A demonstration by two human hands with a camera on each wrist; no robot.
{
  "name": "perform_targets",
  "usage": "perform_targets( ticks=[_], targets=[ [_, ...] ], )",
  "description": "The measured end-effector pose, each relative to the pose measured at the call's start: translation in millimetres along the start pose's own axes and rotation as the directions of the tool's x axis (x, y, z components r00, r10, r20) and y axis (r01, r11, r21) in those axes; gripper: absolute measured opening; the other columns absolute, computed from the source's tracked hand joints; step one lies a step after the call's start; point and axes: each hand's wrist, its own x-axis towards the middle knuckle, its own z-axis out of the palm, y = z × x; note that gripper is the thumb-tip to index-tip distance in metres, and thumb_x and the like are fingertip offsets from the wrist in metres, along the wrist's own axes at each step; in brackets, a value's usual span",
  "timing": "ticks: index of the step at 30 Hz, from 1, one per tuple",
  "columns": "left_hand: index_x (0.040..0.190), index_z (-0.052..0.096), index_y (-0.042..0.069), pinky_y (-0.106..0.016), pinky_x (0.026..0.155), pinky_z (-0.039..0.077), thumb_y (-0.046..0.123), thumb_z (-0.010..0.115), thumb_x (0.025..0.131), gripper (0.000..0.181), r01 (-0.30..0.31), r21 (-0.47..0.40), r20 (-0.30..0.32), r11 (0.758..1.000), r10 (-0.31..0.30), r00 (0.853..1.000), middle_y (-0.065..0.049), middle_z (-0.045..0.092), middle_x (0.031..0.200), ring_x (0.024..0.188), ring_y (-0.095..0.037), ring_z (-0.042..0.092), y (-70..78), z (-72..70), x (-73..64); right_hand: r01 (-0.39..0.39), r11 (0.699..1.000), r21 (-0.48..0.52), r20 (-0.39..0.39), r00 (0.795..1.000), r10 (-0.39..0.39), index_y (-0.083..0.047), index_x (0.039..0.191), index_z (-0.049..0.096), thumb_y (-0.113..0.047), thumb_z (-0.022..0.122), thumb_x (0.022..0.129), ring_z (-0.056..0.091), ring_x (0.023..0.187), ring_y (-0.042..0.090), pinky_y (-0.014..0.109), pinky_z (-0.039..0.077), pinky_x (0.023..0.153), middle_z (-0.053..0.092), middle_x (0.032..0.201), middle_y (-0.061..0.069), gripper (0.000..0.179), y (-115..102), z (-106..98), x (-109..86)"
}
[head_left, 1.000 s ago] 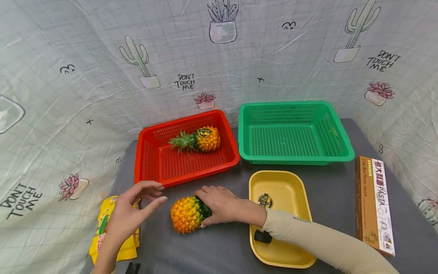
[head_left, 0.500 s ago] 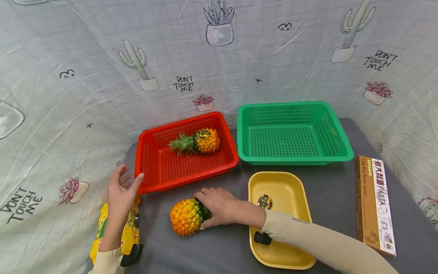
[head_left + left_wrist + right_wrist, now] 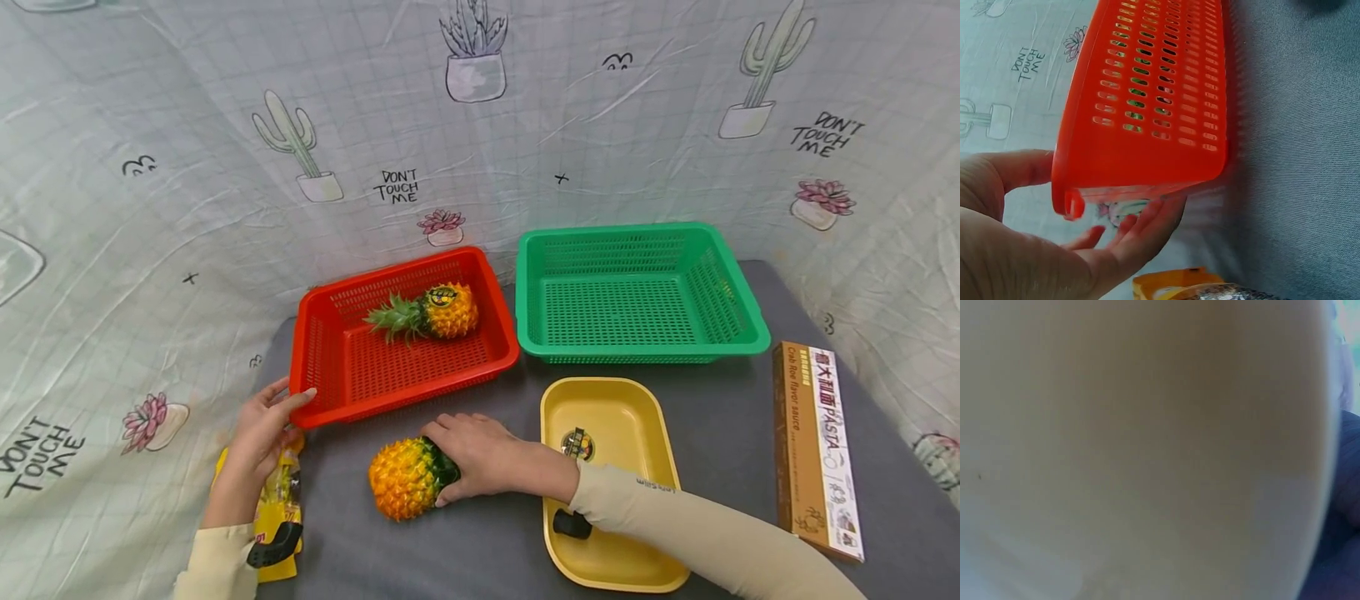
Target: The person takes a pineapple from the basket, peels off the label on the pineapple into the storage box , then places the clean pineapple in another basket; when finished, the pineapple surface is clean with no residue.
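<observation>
My left hand (image 3: 258, 427) is at the near left corner of the red basket (image 3: 405, 398), thumb on its rim. In the left wrist view, the thumb and fingers (image 3: 1147, 237) reach round that corner of the basket wall (image 3: 1116, 159). A pineapple (image 3: 401, 479) with a yellow-orange body lies on the grey table in front of the basket. My right hand (image 3: 480, 454) grips it by its dark green end, partly hiding that end. Inside the red basket lies another pineapple (image 3: 450, 315) with its leafy crown to the left. A pale, blurred surface fills most of the right wrist view.
A green basket (image 3: 618, 350) stands at the back right. My right forearm crosses a yellow tray (image 3: 600, 400). A pasta box (image 3: 817, 450) lies at the far right. Under my left forearm is a yellow packet (image 3: 281, 508). Printed cloth hangs behind.
My left hand has moved from beside the pineapple, over the yellow packet, to the red basket's left corner and taken hold of its rim. The right hand stays on the pineapple.
</observation>
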Motion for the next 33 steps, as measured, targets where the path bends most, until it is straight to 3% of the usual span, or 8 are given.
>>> perform_targets(
  ticks=[3, 7, 12, 22, 33],
  targets=[
    [0.167, 0.02, 0.003, -0.03, 0.084, 0.061, 0.016, 0.071, 0.104, 0.082, 0.01, -0.035, 0.034, 0.999, -0.008, 0.999, -0.01, 0.052, 0.142, 0.102, -0.011, 0.07, -5.5, -2.0, 0.7, 0.007, 1.0, -0.003, 0.002, 1.0, -0.007, -0.019, 0.149, 0.053, -0.064, 0.084, 0.082, 0.06, 0.115, 0.015, 0.04, 0.051, 0.1, 0.059, 0.131, -0.003, 0.086, -0.3, 2.0, -0.6],
    [0.165, 0.026, 0.002, -0.03, 0.082, 0.061, 0.012, 0.071, 0.104, 0.077, -0.018, 0.0, 0.007, 1.0, 0.018, 1.0, -0.008, 0.059, 0.133, 0.096, -0.012, 0.073, -13.1, -1.1, -0.2, 0.016, 1.0, -0.003, 0.002, 1.0, -0.016, -0.02, 0.149, 0.052, -0.066, 0.083, 0.083, 0.06, 0.115, 0.014, 0.038, 0.052, 0.098, 0.059, 0.132, -0.004, 0.086, -0.7, 5.0, -1.5],
    [0.165, 0.027, 0.002, -0.031, 0.086, 0.061, 0.015, 0.067, 0.106, 0.072, -0.021, -0.001, -0.001, 1.0, 0.021, 1.0, -0.018, 0.05, 0.146, 0.1, -0.013, 0.073, -17.3, -0.5, -0.1, 0.025, 1.0, -0.001, 0.0, 1.0, -0.025, -0.02, 0.15, 0.052, -0.066, 0.082, 0.083, 0.06, 0.116, 0.014, 0.037, 0.052, 0.098, 0.059, 0.132, -0.004, 0.086, -0.6, 6.0, -1.1],
    [0.165, 0.021, 0.001, -0.04, 0.093, 0.056, 0.007, 0.06, 0.108, 0.07, -0.047, -0.003, 0.025, 0.999, 0.047, 0.999, -0.025, 0.04, 0.154, 0.102, -0.014, 0.072, -18.3, -0.1, 2.3, 0.019, 1.0, 0.014, 0.018, 1.0, -0.019, -0.02, 0.153, 0.049, -0.064, 0.082, 0.085, 0.06, 0.118, 0.015, 0.038, 0.051, 0.1, 0.058, 0.136, -0.004, 0.088, -1.2, 1.8, -0.8],
    [0.166, 0.023, 0.003, -0.046, 0.093, 0.055, 0.001, 0.059, 0.106, 0.069, -0.054, -0.025, 0.002, 0.998, 0.054, 0.999, -0.024, 0.042, 0.147, 0.099, -0.015, 0.073, -15.3, 7.1, 6.7, -0.002, 1.0, 0.016, 0.023, 1.0, 0.002, -0.019, 0.154, 0.05, -0.059, 0.088, 0.081, 0.06, 0.119, 0.017, 0.04, 0.052, 0.1, 0.059, 0.137, -0.002, 0.091, 1.5, 1.6, 1.5]
  ],
)
